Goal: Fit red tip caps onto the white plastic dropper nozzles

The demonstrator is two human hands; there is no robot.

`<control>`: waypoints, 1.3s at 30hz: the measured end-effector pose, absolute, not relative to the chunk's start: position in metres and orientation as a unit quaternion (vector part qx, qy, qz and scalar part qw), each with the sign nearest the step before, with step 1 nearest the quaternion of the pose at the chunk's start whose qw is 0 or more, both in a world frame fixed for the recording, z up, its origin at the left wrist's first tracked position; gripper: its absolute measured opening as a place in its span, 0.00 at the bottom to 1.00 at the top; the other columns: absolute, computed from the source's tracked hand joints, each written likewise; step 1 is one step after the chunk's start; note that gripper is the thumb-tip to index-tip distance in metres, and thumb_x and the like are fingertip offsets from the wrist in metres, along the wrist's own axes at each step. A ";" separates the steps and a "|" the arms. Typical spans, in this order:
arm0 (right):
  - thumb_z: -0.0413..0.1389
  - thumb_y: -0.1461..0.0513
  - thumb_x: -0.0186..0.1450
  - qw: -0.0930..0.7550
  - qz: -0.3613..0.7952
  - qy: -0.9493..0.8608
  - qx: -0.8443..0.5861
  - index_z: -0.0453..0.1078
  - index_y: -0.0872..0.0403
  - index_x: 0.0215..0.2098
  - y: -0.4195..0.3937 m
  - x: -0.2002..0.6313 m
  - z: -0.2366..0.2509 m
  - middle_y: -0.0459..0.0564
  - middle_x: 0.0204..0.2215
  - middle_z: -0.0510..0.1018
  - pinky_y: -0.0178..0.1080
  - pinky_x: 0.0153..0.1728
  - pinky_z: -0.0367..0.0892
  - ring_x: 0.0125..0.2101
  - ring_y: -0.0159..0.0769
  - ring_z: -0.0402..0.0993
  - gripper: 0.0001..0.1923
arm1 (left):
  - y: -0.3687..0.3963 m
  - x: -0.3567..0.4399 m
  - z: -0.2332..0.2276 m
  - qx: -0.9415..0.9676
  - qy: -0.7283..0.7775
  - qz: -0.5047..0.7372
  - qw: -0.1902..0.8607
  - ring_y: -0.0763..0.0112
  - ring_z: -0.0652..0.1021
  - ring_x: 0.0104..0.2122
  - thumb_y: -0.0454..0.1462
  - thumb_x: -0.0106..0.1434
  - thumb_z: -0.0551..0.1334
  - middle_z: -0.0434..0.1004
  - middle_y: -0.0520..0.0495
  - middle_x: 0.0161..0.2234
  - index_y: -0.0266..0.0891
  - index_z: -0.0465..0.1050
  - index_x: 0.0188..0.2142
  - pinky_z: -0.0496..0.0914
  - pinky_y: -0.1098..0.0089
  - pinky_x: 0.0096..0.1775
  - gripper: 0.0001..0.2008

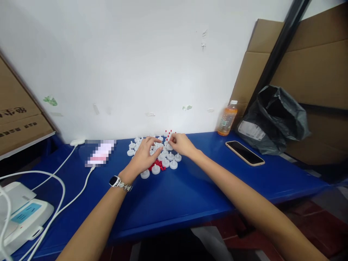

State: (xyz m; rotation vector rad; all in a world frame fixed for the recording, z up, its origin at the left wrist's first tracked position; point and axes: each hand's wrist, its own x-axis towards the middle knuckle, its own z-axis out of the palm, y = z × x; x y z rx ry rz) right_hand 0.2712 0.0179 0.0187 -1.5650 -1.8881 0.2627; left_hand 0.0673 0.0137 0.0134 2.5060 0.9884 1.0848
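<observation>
Both hands in the cap cluster, far-centre of desk (168, 203).
Left hand (144, 157) fingers spread over white caps (165, 159); right hand (182, 144) at its 2 o'clock, fingers pressed together, pinching something (can't tell what). Risk: a sweep scatters caps and red bits (157, 165). Hands hide some caps.

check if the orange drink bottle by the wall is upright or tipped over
Upright: the orange drink bottle stands on the blue table, its white cap on top.

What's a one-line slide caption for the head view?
Both hands, left hand and right hand, work among small white caps and red pieces on a blue table.
</observation>
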 end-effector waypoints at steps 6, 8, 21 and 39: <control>0.56 0.54 0.64 0.491 0.267 -0.705 -0.437 0.67 0.54 0.32 0.006 0.233 0.027 0.45 0.24 0.74 0.34 0.28 0.62 0.25 0.31 0.69 0.12 | 0.011 0.051 0.017 0.851 0.352 0.365 0.137 0.63 0.75 0.42 0.48 0.68 0.58 0.75 0.46 0.46 0.42 0.66 0.53 0.70 0.63 0.42 0.19; 0.56 0.52 0.64 0.485 0.255 -0.710 -0.443 0.65 0.53 0.31 0.004 0.224 0.026 0.42 0.22 0.71 0.34 0.27 0.59 0.23 0.30 0.65 0.13 | 0.011 0.045 0.015 0.848 0.357 0.357 0.159 0.66 0.75 0.37 0.47 0.69 0.56 0.75 0.47 0.40 0.41 0.67 0.52 0.69 0.65 0.38 0.17; 0.51 0.53 0.67 0.478 0.573 -0.518 -0.418 0.45 0.50 0.21 -0.016 0.212 0.030 0.35 0.16 0.43 0.32 0.18 0.36 0.17 0.25 0.37 0.22 | -0.008 0.045 0.033 0.886 0.309 0.334 -0.091 0.57 0.70 0.47 0.43 0.72 0.52 0.73 0.41 0.48 0.40 0.66 0.56 0.66 0.57 0.49 0.17; 0.47 0.49 0.70 0.388 0.165 -0.765 -0.487 0.71 0.52 0.34 -0.024 0.230 0.022 0.43 0.23 0.71 0.35 0.30 0.57 0.26 0.31 0.66 0.19 | 0.004 0.034 0.022 0.806 0.390 0.401 0.194 0.70 0.72 0.29 0.50 0.65 0.60 0.75 0.49 0.34 0.41 0.72 0.49 0.67 0.68 0.33 0.19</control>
